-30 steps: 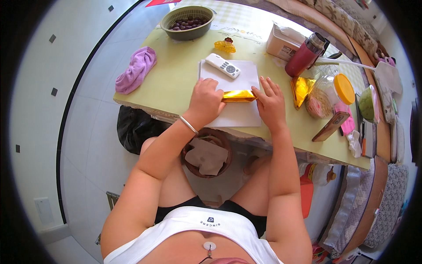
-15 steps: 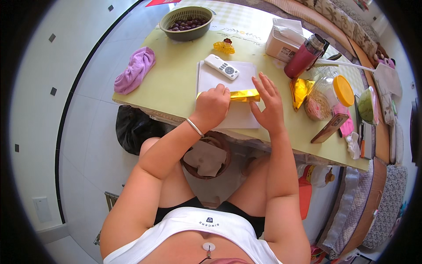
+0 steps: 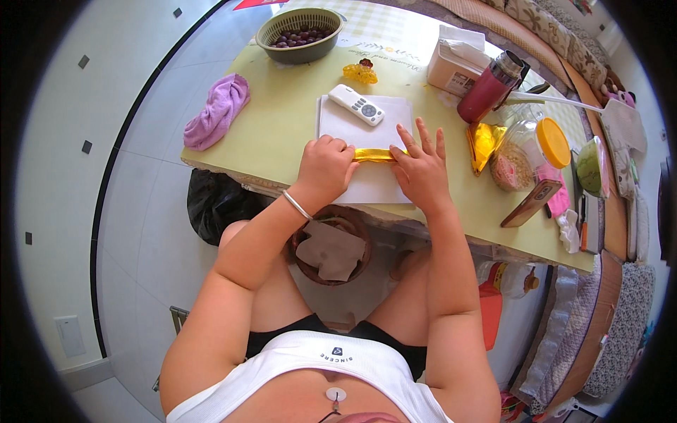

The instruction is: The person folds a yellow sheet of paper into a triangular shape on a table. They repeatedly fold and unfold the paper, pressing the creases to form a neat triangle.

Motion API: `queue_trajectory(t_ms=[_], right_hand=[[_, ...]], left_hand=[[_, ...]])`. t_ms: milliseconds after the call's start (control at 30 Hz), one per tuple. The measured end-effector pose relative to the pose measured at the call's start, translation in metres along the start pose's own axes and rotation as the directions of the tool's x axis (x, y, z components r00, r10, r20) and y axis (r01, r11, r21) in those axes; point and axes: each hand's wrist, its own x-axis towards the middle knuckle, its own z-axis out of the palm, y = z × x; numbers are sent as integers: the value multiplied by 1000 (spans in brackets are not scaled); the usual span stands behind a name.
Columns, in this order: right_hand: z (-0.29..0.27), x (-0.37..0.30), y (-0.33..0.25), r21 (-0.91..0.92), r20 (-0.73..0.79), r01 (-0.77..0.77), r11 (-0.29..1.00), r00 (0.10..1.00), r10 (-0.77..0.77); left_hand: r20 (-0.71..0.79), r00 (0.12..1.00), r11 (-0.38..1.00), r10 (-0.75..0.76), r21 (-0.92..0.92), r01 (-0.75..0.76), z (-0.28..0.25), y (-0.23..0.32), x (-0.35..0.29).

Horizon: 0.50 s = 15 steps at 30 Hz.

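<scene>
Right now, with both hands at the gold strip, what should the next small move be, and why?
Perhaps press down the right end of the gold strip with the right hand. The left hand grips the other end over the white paper, while most of the right hand's fingers are spread, so the right end looks less firmly held.

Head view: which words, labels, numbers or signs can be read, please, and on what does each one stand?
I don't copy wording, but print stands here:
White top: dark curved lettering, legible, beside an emblem.
Table cover: dark script near printed flowers, partly legible.
Tan box: label, too small to read.
White remote: button marks, too small to read.
Gold strip: no lettering visible.
</scene>
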Motion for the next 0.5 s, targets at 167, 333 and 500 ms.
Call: queue_trajectory(t_ms=[167, 333, 500], right_hand=[[2, -3, 0, 7, 63, 58, 998, 996, -58], [12, -7, 6, 1, 156, 39, 999, 987, -39], [15, -11, 9, 40, 154, 45, 998, 987, -51]], left_hand=[[-47, 995, 996, 87, 25, -86, 2, -9, -6], [29, 999, 1000, 23, -21, -22, -8, -9, -10], [102, 993, 998, -56, -14, 58, -17, -19, -16]])
